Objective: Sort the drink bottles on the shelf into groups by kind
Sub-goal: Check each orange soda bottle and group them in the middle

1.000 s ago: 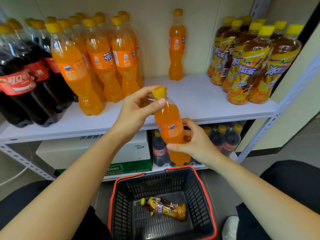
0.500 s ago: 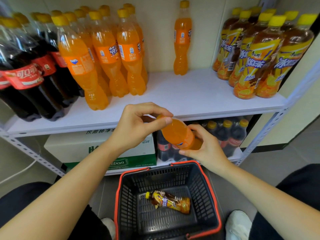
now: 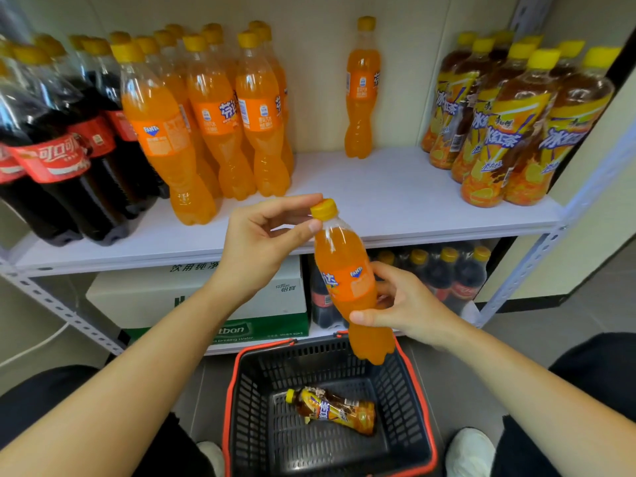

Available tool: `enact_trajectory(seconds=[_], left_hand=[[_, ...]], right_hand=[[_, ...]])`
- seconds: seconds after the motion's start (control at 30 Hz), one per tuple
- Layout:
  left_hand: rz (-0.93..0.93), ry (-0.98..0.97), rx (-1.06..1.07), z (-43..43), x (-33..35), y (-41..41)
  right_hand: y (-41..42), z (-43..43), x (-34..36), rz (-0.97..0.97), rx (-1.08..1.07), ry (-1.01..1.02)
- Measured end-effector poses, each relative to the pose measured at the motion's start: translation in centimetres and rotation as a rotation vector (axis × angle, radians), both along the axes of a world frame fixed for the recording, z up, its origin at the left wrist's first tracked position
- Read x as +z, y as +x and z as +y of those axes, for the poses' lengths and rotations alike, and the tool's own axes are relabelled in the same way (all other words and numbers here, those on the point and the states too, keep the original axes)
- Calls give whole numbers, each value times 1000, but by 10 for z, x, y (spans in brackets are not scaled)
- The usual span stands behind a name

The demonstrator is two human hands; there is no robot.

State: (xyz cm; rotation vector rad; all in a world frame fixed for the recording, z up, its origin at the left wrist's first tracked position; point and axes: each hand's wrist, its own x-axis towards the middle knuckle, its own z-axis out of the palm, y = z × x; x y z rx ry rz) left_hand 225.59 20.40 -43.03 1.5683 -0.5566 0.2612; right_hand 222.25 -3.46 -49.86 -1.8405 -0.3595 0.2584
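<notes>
The person is holding a clear plastic bottle of orange soda with a yellow cap (image 3: pixel 347 287) in front of the white shelf board (image 3: pixel 395 194), just below its front edge, tilted with the cap toward the board. The left hand (image 3: pixel 261 246) is pinching the neck under the cap between thumb and forefinger. The right hand (image 3: pixel 402 304) is wrapping thumb and fingers round the bottle's narrow waist. This two-handed grip is probably steadying the bottle so that it goes onto the board upright.

On the board's left half, a cluster of matching orange bottles (image 3: pixel 213 115) is standing, likely the destination. One lone orange bottle (image 3: pixel 359 87) is standing at the board's back, apart from its kind. Dark cola bottles with red labels (image 3: pixel 62 160) are crowding the board's far left, and brown tea bottles with yellow wrappers (image 3: pixel 509 132) its right end. Below the board, a black mesh basket with a red rim (image 3: pixel 299 364) is carrying one lying tea bottle (image 3: pixel 334 411).

The held label is showing "FANTA", the cola labels 可口可乐 and the tea wrappers 冰红茶.
</notes>
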Motion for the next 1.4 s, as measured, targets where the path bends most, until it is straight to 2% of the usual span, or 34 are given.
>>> enact_trajectory(seconds=[0.13, 0.2, 0.4, 0.53, 0.63, 0.77, 0.93, 1.17, 1.4], left_hand=[[35, -47, 184, -3, -5, 5], [23, 8, 194, -6, -6, 6], [138, 298, -143, -12, -20, 0], [215, 344, -314, -15, -27, -10], [198, 352, -316, -20, -31, -16], [146, 210, -210, -27, -28, -19], [66, 187, -151, -23, -28, -16], [-24, 338, -177, -6, -26, -6], [-69, 415, -172, -9, -31, -9]], right_hand=[[3, 2, 7, 118, 36, 104], [6, 4, 10, 153, 6, 162], [19, 2, 31, 245, -132, 385], [29, -7, 42, 298, -215, 548], [33, -14, 48, 306, -199, 610], [33, -15, 51, 324, -136, 624], [32, -8, 51, 358, -160, 627], [33, -7, 51, 288, -180, 581], [28, 3, 47, 157, -301, 507]])
